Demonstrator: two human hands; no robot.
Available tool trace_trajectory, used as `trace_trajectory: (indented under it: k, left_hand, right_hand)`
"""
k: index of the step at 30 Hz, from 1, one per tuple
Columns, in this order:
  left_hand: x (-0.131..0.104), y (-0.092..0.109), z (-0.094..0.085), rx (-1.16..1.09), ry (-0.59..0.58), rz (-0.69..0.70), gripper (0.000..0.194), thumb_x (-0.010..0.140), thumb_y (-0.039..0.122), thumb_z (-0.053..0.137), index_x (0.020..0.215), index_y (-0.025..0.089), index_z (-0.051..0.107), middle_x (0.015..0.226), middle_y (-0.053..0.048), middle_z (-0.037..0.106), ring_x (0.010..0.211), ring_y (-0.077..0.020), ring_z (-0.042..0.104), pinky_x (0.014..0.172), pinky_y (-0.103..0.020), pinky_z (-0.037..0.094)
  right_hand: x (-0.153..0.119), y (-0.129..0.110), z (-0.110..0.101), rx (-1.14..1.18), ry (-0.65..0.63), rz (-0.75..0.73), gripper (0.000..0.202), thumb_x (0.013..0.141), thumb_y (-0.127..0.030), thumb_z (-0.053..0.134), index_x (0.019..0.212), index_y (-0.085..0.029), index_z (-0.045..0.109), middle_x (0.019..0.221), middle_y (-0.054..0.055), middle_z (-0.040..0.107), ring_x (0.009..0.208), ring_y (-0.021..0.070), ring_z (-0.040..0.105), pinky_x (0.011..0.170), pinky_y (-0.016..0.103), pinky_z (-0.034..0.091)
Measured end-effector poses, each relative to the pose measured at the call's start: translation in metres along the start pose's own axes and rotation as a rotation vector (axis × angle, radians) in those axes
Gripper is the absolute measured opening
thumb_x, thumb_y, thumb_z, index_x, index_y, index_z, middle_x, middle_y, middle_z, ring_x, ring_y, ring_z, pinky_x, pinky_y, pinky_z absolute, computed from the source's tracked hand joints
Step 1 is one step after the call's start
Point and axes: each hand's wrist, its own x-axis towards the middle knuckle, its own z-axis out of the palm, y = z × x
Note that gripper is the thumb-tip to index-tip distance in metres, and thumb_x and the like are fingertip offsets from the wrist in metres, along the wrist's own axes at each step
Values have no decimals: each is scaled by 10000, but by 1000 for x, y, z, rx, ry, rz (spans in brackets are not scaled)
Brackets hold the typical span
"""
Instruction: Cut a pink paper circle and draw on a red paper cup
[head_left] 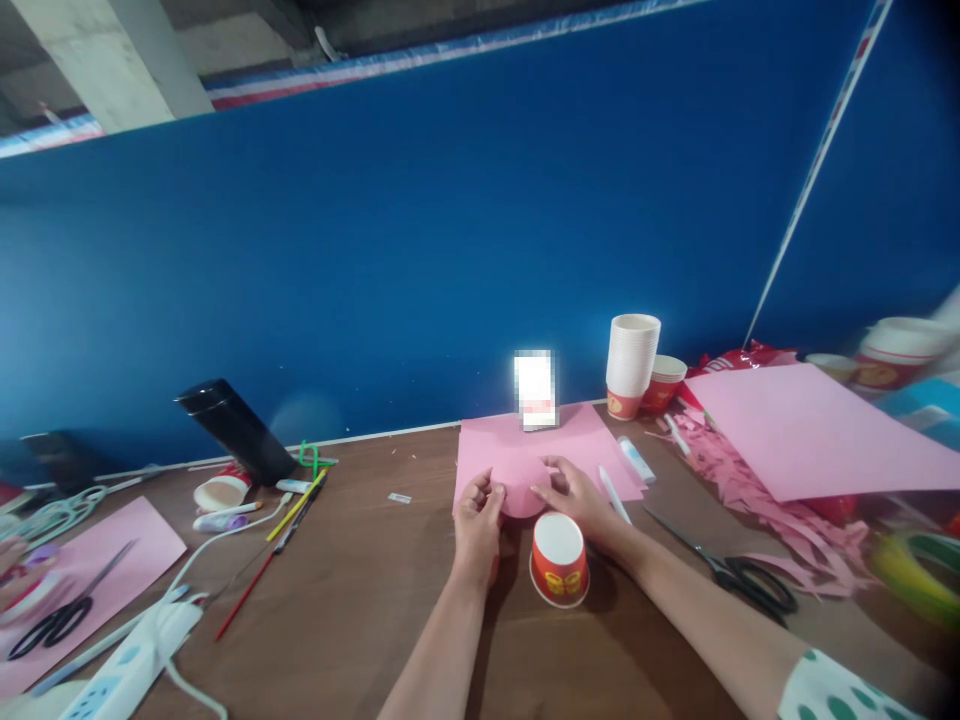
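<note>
A rounded piece of pink paper (pixel 523 492) is pinched at its left edge by my left hand (pixel 480 512). My right hand (pixel 576 496) grips the same piece at its right edge, fingers curled over it. Behind it lie pink paper sheets (pixel 480 440) on the table. Just in front of my right hand, a red paper cup (pixel 559 572) stands upside down, its white base up and a yellow print on its side. A white pen (pixel 615 495) and a glue stick (pixel 636 460) lie to the right of my right hand.
Black scissors (pixel 739 580) rest by my right forearm, near pink paper strips (pixel 795 510). Stacked paper cups (pixel 631 365) stand against the blue partition (pixel 420 220). At left are a black bottle (pixel 236 430), brushes (pixel 281 540), a power strip (pixel 135 665) and another pair of scissors (pixel 67 610).
</note>
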Motion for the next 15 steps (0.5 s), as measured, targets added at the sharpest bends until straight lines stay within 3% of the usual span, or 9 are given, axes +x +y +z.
trace_trajectory:
  k: [6, 10, 15]
  left_hand:
    - [-4, 4, 3, -146, -60, -49, 424, 654, 320, 723, 1020, 156, 584, 943, -61, 635, 801, -133, 609, 723, -258, 482]
    - [-6, 6, 3, -139, -81, -74, 405, 676, 346, 704, 1009, 154, 580, 867, -48, 643, 696, -110, 601, 625, -223, 473]
    - [-6, 10, 4, -99, -70, -68, 384, 646, 328, 732, 949, 138, 592, 698, 12, 597, 504, -26, 477, 490, -146, 378]
  right_hand:
    - [2, 2, 1, 15, -37, -84, 163, 741, -278, 603, 844, -178, 526, 765, 17, 623, 700, 163, 586, 609, 258, 453]
    - [2, 0, -1, -104, 82, -126, 141, 743, -298, 590, 727, -181, 514, 639, -18, 539, 590, 132, 499, 547, 242, 398]
    - [2, -2, -1, -126, 119, -154, 183, 754, -331, 572, 680, -182, 494, 603, -30, 490, 557, 115, 439, 522, 233, 361]
